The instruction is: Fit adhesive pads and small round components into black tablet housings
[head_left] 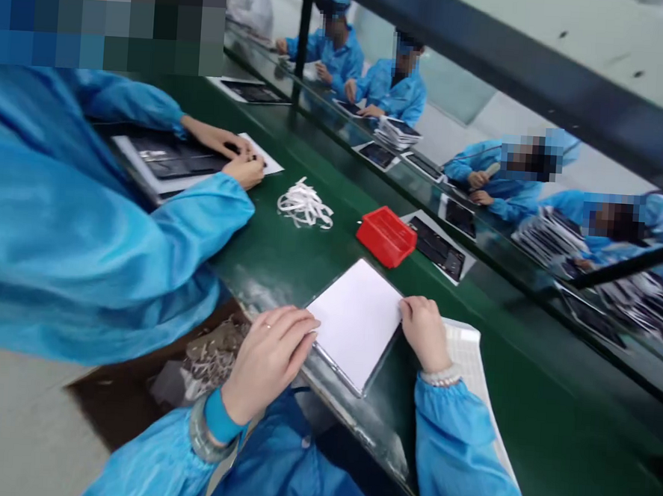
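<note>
Own: one left hand [272,356], one right hand [426,332]. White-faced panel [357,324]: one. Red bin [387,236]: one. Heap of white strips [305,204]: one, strips too tangled to count. Near co-worker [101,241]: one, two hands [245,170] showing. Far side: at least four people [394,91] in blue, at least three stacks [397,134].

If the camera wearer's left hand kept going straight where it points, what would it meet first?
Probably the white sheet: the left hand is already at its edge. Beyond that, perhaps the red bin, though depth is unclear.
</note>
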A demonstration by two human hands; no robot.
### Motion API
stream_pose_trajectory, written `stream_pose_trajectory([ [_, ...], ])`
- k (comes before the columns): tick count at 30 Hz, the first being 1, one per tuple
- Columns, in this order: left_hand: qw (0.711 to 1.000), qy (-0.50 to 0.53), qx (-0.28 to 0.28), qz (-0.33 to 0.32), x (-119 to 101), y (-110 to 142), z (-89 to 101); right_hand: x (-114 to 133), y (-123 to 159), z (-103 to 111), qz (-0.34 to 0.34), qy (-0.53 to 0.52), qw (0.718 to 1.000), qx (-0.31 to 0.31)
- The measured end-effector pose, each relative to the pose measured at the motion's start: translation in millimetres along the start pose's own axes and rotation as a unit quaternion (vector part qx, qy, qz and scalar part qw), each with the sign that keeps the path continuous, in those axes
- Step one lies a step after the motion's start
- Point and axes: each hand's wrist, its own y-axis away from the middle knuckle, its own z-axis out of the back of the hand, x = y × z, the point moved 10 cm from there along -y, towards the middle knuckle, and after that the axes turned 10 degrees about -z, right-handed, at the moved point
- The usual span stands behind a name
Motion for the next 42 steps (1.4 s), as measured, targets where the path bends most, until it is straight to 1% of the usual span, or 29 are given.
stream_pose_trajectory([
  [2, 0.998, -0.053, 0.041, -0.008, -2, -10, -18.7, -3, 0, 3, -0.015, 0.008, 1.0, -0.007],
  [4, 0.992, -0.1, 0.077, -0.003, -3, -15, -34.9, -4, 0, 4, -0.024, 0.015, 1.0, -0.011],
  [6, 0.986, -0.135, 0.102, 0.007, -4, -16, -44.1, -2, 1, 4, -0.026, 0.019, 0.999, -0.01],
  [9, 0.98, -0.153, 0.128, 0.022, -10, -18, -44.9, 0, 6, 3, -0.027, 0.054, 0.998, -0.011],
  [11, 0.977, -0.137, 0.162, 0.01, -11, -23, -44.4, 1, 9, 3, -0.026, 0.09, 0.995, -0.019],
  [13, 0.964, -0.101, 0.24, -0.048, -10, -27, -52.0, 1, 9, 1, -0.022, 0.11, 0.993, -0.025],
  [15, 0.954, -0.077, 0.282, -0.069, 4, -32, -51.9, 2, 6, -5, -0.016, 0.114, 0.993, -0.015],
  [17, 0.944, -0.055, 0.313, -0.094, 15, -36, -51.9, 3, 5, -10, -0.016, 0.116, 0.993, 0.004],
  [19, 0.934, -0.041, 0.332, -0.123, 19, -39, -52.8, 2, 6, -11, -0.025, 0.111, 0.993, 0.026],
  [23, 0.927, -0.038, 0.339, -0.157, 15, -44, -55.8, -3, 13, -7, -0.085, 0.086, 0.99, 0.077],
  [26, 0.927, -0.034, 0.333, -0.167, 12, -42, -57.3, -4, 20, -3, -0.12, 0.099, 0.982, 0.106],
  [29, 0.931, -0.024, 0.321, -0.171, 13, -38, -56.5, -2, 23, -3, -0.114, 0.115, 0.979, 0.125],
  [33, 0.935, -0.014, 0.309, -0.174, 14, -35, -55.9, -1, 22, -17, -0.08, 0.1, 0.978, 0.162],
  [35, 0.935, -0.01, 0.307, -0.177, 14, -35, -56.7, -3, 18, -22, -0.074, 0.083, 0.979, 0.171],
  [39, 0.933, 0.003, 0.309, -0.183, 14, -35, -59.4, -14, 4, -23, -0.117, 0.072, 0.975, 0.176],
  [42, 0.935, 0.017, 0.307, -0.177, 16, -33, -60.5, -16, -6, -24, -0.13, 0.076, 0.968, 0.199],
])
